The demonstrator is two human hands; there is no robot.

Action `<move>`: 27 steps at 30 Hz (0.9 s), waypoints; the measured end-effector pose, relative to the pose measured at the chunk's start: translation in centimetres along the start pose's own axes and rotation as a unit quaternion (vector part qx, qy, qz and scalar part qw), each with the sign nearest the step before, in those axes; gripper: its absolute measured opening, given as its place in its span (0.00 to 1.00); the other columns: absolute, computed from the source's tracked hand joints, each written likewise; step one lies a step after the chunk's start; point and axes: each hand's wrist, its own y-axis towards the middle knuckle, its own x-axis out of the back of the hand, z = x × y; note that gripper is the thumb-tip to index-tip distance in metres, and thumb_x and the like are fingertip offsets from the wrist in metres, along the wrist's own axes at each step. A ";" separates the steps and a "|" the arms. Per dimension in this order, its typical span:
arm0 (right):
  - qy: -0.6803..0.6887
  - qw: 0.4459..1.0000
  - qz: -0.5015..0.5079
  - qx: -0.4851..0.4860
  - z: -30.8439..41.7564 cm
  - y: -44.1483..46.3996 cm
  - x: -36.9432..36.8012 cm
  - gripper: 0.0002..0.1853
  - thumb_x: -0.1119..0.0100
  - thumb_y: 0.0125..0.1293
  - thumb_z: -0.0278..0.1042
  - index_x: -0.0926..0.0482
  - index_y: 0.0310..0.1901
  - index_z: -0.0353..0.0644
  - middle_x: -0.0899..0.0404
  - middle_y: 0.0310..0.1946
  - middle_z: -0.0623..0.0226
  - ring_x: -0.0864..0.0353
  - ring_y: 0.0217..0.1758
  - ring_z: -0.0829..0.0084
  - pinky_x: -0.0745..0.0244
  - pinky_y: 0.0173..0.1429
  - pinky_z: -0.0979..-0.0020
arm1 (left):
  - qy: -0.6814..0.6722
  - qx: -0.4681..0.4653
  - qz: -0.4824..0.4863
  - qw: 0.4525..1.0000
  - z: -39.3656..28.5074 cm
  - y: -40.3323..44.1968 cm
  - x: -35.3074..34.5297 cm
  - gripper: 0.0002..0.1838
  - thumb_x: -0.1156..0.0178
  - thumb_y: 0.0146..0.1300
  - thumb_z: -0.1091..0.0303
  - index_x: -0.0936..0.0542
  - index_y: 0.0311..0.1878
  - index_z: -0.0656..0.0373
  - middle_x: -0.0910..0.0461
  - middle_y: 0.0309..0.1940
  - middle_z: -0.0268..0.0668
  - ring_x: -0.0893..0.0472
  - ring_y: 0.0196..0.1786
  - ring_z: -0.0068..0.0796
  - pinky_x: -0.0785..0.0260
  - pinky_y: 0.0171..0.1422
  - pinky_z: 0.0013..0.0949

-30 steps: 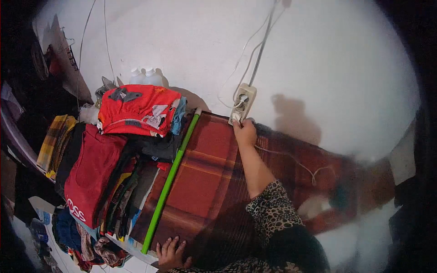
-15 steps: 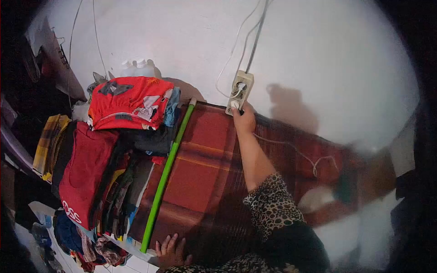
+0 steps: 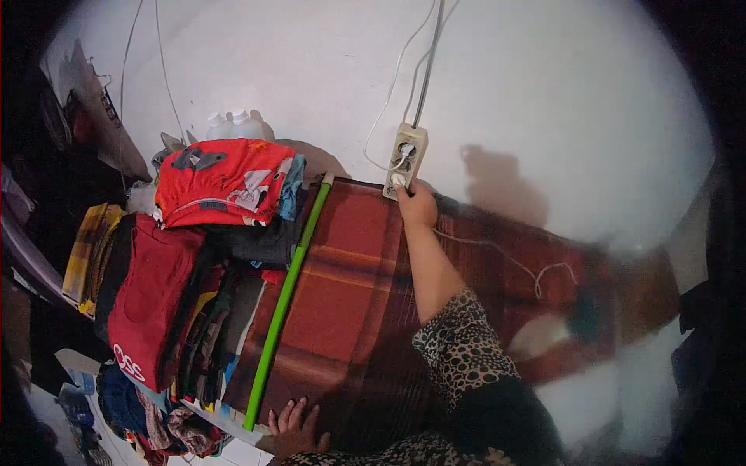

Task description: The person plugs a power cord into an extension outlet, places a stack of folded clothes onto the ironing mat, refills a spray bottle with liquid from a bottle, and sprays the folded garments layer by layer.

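My right hand (image 3: 420,205) is closed on a white plug (image 3: 398,180) at the lower socket of a beige power strip (image 3: 406,159) against the wall. Another white plug (image 3: 407,150) sits in the strip's upper part. A thin cord (image 3: 497,247) runs over the red plaid cloth (image 3: 326,311) to the right of my right hand. Near the bottom edge my left hand (image 3: 297,429) lies with fingers spread on the cloth, holding nothing, just right of the lower end of a green stick (image 3: 284,311).
Folded clothes, with a red garment (image 3: 225,180) on top and a maroon one (image 3: 155,295) beside it, are stacked on the left. White bottles (image 3: 242,126) stand behind them by the wall (image 3: 559,101). More clothes (image 3: 124,400) lie below at the lower left.
The view has shifted, so the power strip and clothes appear a little further left. My right hand stays at the lower plug, and my left hand remains spread on the cloth.
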 end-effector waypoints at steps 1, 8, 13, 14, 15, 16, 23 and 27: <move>0.003 1.000 0.000 0.002 0.4 -0.3 0.1 0.29 0.34 0.58 0.55 0.21 0.56 0.44 0.18 0.50 0.51 0.18 0.52 0.50 0.24 0.56 0.53 | 0.002 0.002 -0.003 1.000 -0.3 0.2 0.5 0.39 0.34 0.47 0.40 0.25 0.64 0.45 0.37 0.70 0.39 0.42 0.74 0.49 0.59 0.75 0.71; -0.024 0.992 -0.071 0.100 -2.0 -5.9 2.1 0.33 0.34 0.58 0.52 0.25 0.61 0.40 0.21 0.55 0.48 0.24 0.60 0.50 0.29 0.64 0.55 | -0.078 0.028 0.062 0.995 -0.7 0.9 2.7 0.39 0.36 0.50 0.43 0.25 0.65 0.49 0.38 0.71 0.42 0.44 0.75 0.49 0.63 0.76 0.70; 0.057 0.984 0.054 0.163 -3.6 -14.4 7.7 0.25 0.35 0.62 0.47 0.21 0.55 0.39 0.20 0.53 0.51 0.22 0.57 0.50 0.27 0.62 0.54 | -0.098 -0.013 0.066 0.993 -0.5 1.4 3.0 0.36 0.42 0.58 0.43 0.27 0.66 0.54 0.40 0.72 0.47 0.45 0.76 0.52 0.63 0.76 0.71; 0.070 0.982 0.105 0.143 -3.1 -16.5 9.9 0.23 0.36 0.62 0.47 0.20 0.53 0.39 0.20 0.52 0.51 0.22 0.57 0.51 0.27 0.62 0.55 | -0.092 -0.004 0.061 0.994 -0.7 1.5 3.1 0.35 0.44 0.60 0.42 0.27 0.66 0.54 0.40 0.72 0.47 0.45 0.76 0.53 0.63 0.75 0.71; 0.091 0.975 0.150 0.138 -2.7 -18.8 12.3 0.23 0.36 0.63 0.46 0.19 0.53 0.38 0.20 0.52 0.51 0.21 0.57 0.52 0.27 0.61 0.56 | -0.086 0.008 0.055 0.995 -0.7 1.5 3.1 0.35 0.46 0.61 0.41 0.27 0.67 0.53 0.40 0.72 0.48 0.45 0.76 0.54 0.63 0.75 0.70; 0.113 0.965 0.195 0.134 -2.1 -21.0 14.7 0.22 0.37 0.64 0.46 0.19 0.52 0.38 0.19 0.52 0.51 0.21 0.57 0.52 0.27 0.61 0.58 | -0.087 -0.012 0.061 0.994 -0.7 1.5 2.6 0.35 0.46 0.61 0.41 0.27 0.67 0.53 0.40 0.72 0.48 0.45 0.76 0.54 0.63 0.75 0.70; 0.053 0.942 0.324 0.078 -3.4 -32.8 30.2 0.22 0.39 0.66 0.48 0.18 0.53 0.40 0.18 0.51 0.53 0.19 0.56 0.55 0.26 0.60 0.60 | -0.039 -0.050 -0.034 0.997 1.0 2.3 -0.4 0.35 0.41 0.58 0.50 0.30 0.69 0.54 0.41 0.74 0.43 0.46 0.77 0.50 0.64 0.76 0.70; 0.033 0.983 0.179 -0.020 -6.7 -37.2 38.1 0.20 0.40 0.67 0.47 0.17 0.52 0.41 0.17 0.49 0.56 0.18 0.54 0.58 0.26 0.60 0.62 | -0.052 -0.029 -0.032 0.998 -1.2 1.8 2.6 0.33 0.41 0.60 0.53 0.29 0.68 0.53 0.41 0.74 0.43 0.45 0.76 0.48 0.62 0.77 0.66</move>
